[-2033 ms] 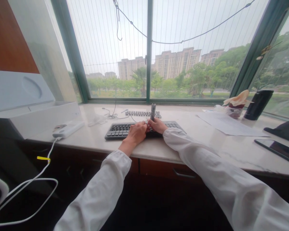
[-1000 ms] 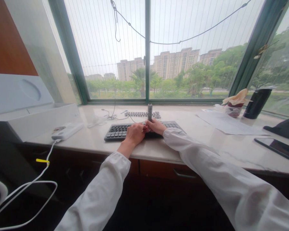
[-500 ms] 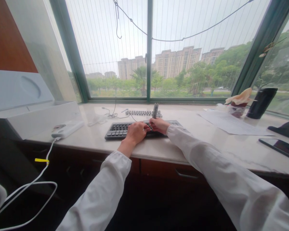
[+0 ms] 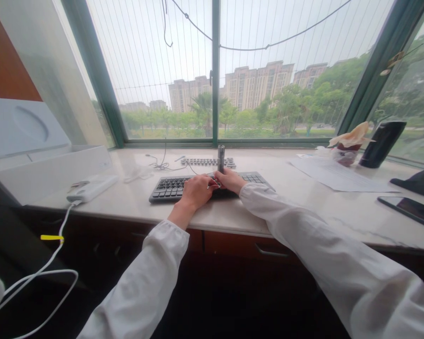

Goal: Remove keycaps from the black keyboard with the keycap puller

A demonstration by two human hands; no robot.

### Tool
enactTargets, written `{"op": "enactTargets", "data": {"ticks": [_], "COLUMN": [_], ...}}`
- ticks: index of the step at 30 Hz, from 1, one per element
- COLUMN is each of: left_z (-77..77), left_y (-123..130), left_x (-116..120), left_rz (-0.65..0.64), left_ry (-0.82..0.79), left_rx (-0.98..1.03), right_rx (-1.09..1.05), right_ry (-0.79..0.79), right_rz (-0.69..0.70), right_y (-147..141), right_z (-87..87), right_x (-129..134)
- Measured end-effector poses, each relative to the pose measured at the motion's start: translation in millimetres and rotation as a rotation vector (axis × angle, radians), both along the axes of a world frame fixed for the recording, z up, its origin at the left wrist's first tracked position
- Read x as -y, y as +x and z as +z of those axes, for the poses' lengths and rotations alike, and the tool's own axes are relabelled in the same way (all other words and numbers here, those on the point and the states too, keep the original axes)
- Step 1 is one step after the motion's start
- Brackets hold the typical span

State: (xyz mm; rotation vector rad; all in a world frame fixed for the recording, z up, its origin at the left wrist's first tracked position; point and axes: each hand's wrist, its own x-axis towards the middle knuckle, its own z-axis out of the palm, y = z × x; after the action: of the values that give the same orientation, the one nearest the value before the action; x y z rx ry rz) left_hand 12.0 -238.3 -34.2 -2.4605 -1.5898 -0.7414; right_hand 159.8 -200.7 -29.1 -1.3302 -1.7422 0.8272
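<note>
Grey tool (image 4: 221,158) tipped more upright, protruding above right grip (image 4: 230,179), over keyboard (image 4: 167,189).

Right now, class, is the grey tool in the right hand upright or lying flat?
Upright: the grey tool rises nearly vertically above the right hand, over the keyboard. Its lower end is hard to make out.

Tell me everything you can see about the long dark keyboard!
The long, dark, rectangular keyboard looks like plastic, with rows of small keys showing at both ends. It lies flat on the white, glossy, stone-like countertop. A bare left grip and bare right grip hide its middle; whether they touch it is unclear.
</note>
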Motion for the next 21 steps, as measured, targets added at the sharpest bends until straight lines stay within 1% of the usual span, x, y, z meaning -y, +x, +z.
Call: {"op": "enactTargets", "data": {"ticks": [3, 6, 12, 15, 17, 21], "left_z": [-0.8, 0.5, 6.7, 7.9, 7.7, 6.3], "left_y": [-1.0, -2.2, -1.4, 1.6, 3.9, 6.8], "left_x": [-0.7, -0.9, 2.4, 4.8, 5.6, 4.6], "left_rz": [-0.007, -0.023, -0.088, -0.088, -0.078, -0.054], "left_ry": [0.011, 0.031, 0.085, 0.096, 0.098, 0.085], "left_rx": [-0.023, -0.072, -0.256, -0.295, -0.303, -0.322], "right_rx": [0.010, -0.056, -0.211, -0.266, -0.263, -0.182], "right_ry": [0.025, -0.019, -0.072, -0.077, -0.071, -0.025], "right_rz": [0.042, 0.058, 0.025, 0.020, 0.022, 0.044], "right_y": [1.7, 2.6, 4.9, 7.4, 8.3, 8.0], "right_z": [-1.3, -1.8, 2.0, 4.4, 5.0, 3.9], "right_x": [-2.6, -4.6, -5.6, -6.6, -7.4, -9.7]}}
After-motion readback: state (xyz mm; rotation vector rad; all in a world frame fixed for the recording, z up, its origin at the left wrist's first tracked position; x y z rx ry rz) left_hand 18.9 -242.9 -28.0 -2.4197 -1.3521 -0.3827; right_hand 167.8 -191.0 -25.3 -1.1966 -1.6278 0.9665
